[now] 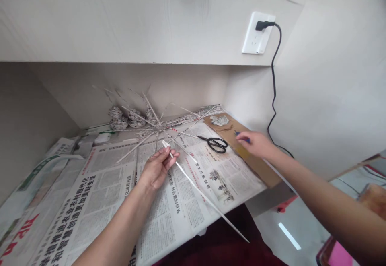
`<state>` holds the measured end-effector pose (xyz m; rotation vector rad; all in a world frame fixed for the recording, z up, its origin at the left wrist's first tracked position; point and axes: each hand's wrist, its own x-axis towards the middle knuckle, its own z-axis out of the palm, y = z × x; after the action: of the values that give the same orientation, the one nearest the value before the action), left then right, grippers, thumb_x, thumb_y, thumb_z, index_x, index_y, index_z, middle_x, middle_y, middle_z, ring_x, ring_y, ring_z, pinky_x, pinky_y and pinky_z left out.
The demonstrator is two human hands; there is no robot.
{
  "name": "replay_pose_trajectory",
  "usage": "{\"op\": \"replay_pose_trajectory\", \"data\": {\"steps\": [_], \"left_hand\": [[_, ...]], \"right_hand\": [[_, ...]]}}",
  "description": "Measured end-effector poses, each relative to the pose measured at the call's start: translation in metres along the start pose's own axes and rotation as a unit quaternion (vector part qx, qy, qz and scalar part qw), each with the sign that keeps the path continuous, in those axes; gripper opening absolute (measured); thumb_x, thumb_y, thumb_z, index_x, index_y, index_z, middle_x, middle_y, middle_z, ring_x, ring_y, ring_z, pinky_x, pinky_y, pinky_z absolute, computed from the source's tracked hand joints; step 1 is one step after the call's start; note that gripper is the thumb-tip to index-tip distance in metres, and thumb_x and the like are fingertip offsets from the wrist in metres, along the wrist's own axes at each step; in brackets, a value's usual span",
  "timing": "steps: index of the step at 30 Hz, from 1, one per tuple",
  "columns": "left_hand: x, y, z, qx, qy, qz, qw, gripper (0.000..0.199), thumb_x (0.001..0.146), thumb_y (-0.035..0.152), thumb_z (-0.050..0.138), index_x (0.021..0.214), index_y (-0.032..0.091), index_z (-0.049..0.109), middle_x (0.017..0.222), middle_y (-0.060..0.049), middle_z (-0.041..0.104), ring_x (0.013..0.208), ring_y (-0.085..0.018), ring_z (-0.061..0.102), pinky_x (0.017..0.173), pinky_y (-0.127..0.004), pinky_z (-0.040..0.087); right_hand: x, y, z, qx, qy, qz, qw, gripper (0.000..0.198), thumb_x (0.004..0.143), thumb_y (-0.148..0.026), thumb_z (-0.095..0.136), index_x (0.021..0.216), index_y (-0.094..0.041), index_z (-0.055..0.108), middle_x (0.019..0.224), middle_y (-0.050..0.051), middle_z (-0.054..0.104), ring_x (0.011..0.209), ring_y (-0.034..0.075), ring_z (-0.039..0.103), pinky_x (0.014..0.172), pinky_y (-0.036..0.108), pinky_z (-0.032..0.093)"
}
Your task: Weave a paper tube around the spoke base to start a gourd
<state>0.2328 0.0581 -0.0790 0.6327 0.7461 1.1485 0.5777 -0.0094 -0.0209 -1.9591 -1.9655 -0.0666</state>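
Observation:
My left hand (159,165) pinches a long, thin rolled-paper stick (208,199) near its flattened, wider white end. The stick slants down to the right, past the table's front edge. At the right, over a brown board, my right hand (255,143) is closed around a small blue object (245,139); its kind is mostly hidden by the fingers. Black-handled scissors (215,143) lie between the two hands. Behind my left hand spreads a star-shaped frame of crossed paper sticks (159,127).
Newspaper (111,189) covers the tabletop. Several woven paper pieces (137,119) stand along the back wall. Crumpled paper (219,120) lies on the brown board (265,173). A black cord (274,85) hangs from the wall socket (256,36). An overhanging panel (135,24) sits above the back.

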Motion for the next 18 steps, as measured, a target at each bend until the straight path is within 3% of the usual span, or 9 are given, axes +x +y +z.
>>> {"op": "replay_pose_trajectory", "data": {"steps": [2, 4, 8, 14, 16, 18], "left_hand": [[0.000, 0.000, -0.001, 0.001, -0.005, -0.005, 1.000, 0.011, 0.077, 0.013, 0.060, 0.087, 0.010, 0.062, 0.082, -0.007, 0.065, 0.077, -0.017, 0.067, 0.061, -0.019, 0.057], [-0.001, 0.000, -0.001, 0.001, -0.006, -0.009, 1.000, 0.011, 0.076, 0.013, 0.062, 0.086, 0.011, 0.062, 0.082, -0.007, 0.064, 0.076, -0.016, 0.067, 0.058, -0.017, 0.056], [-0.002, 0.000, 0.000, -0.004, -0.013, -0.007, 1.000, 0.006, 0.076, 0.012, 0.062, 0.081, 0.010, 0.062, 0.077, -0.005, 0.063, 0.071, -0.012, 0.065, 0.058, -0.015, 0.055], [-0.003, 0.001, 0.003, -0.003, -0.015, -0.003, 1.000, 0.005, 0.076, 0.008, 0.060, 0.081, 0.010, 0.060, 0.074, -0.005, 0.062, 0.070, -0.012, 0.065, 0.063, -0.017, 0.056], [-0.004, 0.001, 0.003, -0.006, -0.013, -0.005, 1.000, 0.007, 0.075, 0.005, 0.059, 0.081, 0.010, 0.059, 0.075, -0.006, 0.063, 0.071, -0.013, 0.066, 0.063, -0.018, 0.056], [-0.005, 0.000, 0.003, -0.007, -0.014, -0.007, 1.000, 0.009, 0.074, 0.004, 0.059, 0.081, 0.010, 0.059, 0.076, -0.007, 0.064, 0.072, -0.014, 0.066, 0.064, -0.019, 0.057]], "right_hand": [[-0.009, 0.045, -0.007, -0.090, -0.014, 0.052, 0.995, 0.032, 0.072, -0.014, 0.050, 0.100, -0.019, 0.064, 0.099, 0.008, 0.067, 0.090, 0.023, 0.060, 0.079, 0.031, 0.045], [-0.016, 0.077, -0.005, -0.162, -0.039, 0.044, 0.985, 0.047, 0.066, -0.008, 0.049, 0.110, -0.019, 0.061, 0.105, 0.009, 0.065, 0.093, 0.025, 0.059, 0.083, 0.033, 0.043], [-0.019, 0.096, 0.006, -0.181, -0.040, 0.008, 0.983, 0.056, 0.069, -0.008, 0.046, 0.123, -0.020, 0.053, 0.108, 0.011, 0.061, 0.092, 0.025, 0.057, 0.083, 0.035, 0.043], [-0.011, 0.090, -0.001, -0.025, -0.047, -0.026, 0.998, 0.052, 0.074, -0.013, 0.044, 0.125, -0.020, 0.050, 0.108, 0.010, 0.060, 0.100, 0.023, 0.055, 0.088, 0.034, 0.043], [-0.012, 0.088, -0.009, 0.081, -0.049, 0.009, 0.995, 0.049, 0.077, -0.021, 0.048, 0.126, -0.023, 0.048, 0.110, 0.008, 0.059, 0.101, 0.024, 0.055, 0.085, 0.035, 0.045], [-0.015, 0.082, -0.017, 0.206, -0.045, 0.074, 0.975, 0.046, 0.077, -0.029, 0.051, 0.123, -0.024, 0.048, 0.101, 0.007, 0.062, 0.092, 0.023, 0.058, 0.076, 0.034, 0.049]]}}
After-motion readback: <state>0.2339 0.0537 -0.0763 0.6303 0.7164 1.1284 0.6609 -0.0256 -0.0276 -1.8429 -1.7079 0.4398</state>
